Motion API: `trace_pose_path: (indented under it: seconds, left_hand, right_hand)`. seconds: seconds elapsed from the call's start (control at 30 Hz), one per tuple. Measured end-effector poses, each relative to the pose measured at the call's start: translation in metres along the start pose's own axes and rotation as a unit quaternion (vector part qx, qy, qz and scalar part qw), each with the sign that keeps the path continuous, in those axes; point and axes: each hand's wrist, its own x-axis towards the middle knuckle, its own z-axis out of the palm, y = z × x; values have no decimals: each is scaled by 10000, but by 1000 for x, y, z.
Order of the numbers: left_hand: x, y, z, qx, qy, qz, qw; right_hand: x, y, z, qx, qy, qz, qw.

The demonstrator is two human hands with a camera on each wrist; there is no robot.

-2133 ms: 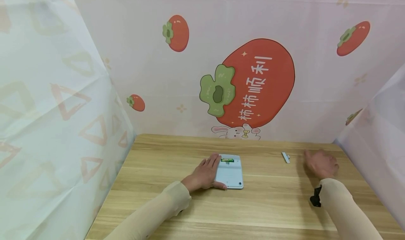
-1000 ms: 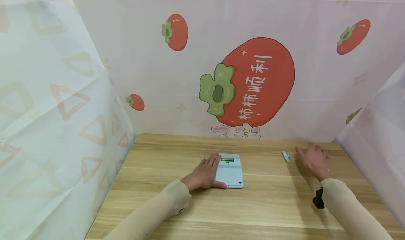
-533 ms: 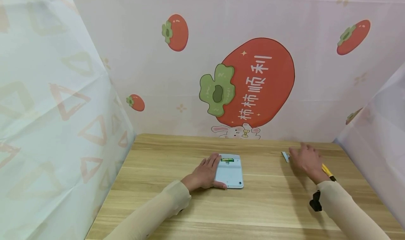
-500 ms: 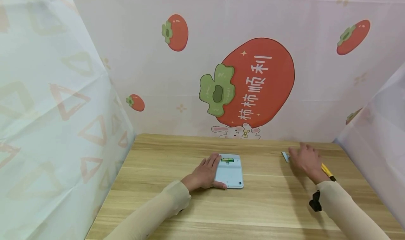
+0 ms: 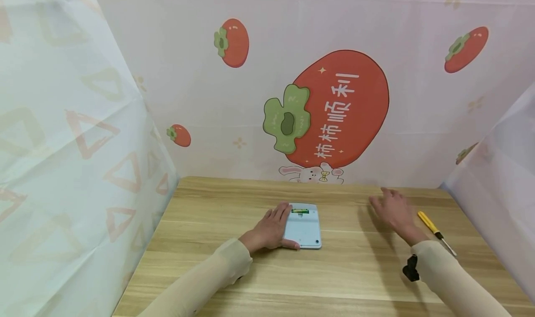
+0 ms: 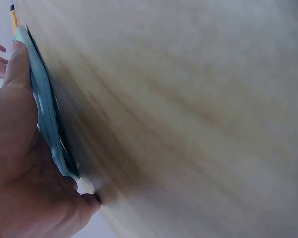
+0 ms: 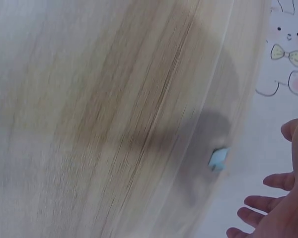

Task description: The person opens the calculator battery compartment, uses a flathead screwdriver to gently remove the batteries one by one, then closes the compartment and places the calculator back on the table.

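We see our L hand [image 5: 271, 226] spread across the L edge of the pale-blue device [image 5: 302, 233], thumb at its near edge, fingers at the far-L corner. Device lies flat mid-table, w/ green battery [image 5: 300, 211] in its slot. Our R hand [image 5: 394, 212] hangs w/ fingers apart nr the table's far edge; a small blue pc [image 7: 218, 159] lies on the table [image 5: 342, 275] nr it. Yellow-handled screwdriver [image 5: 436, 234] lies R of that hand, tip twd us. Behind: persimmon-print backdrop [image 5: 188, 75].
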Motion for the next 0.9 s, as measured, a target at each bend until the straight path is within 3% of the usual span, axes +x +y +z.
trace_pose_path:
  seconds: [0.33, 0.57, 0.9]
  left_hand:
    - [0, 1, -3, 88, -85, -97, 9999]
    - [4, -2, 3, 50, -87, -96, 9999]
    - [1, 0, 0, 122, -95, -97, 9998]
  right_hand:
    - [0, -26, 5, 282, 335, -523, 9977]
    - [-3, -48, 7, 278, 193, -650, 9973]
    - [-5, -68, 12, 305, 169, -915, 9952]
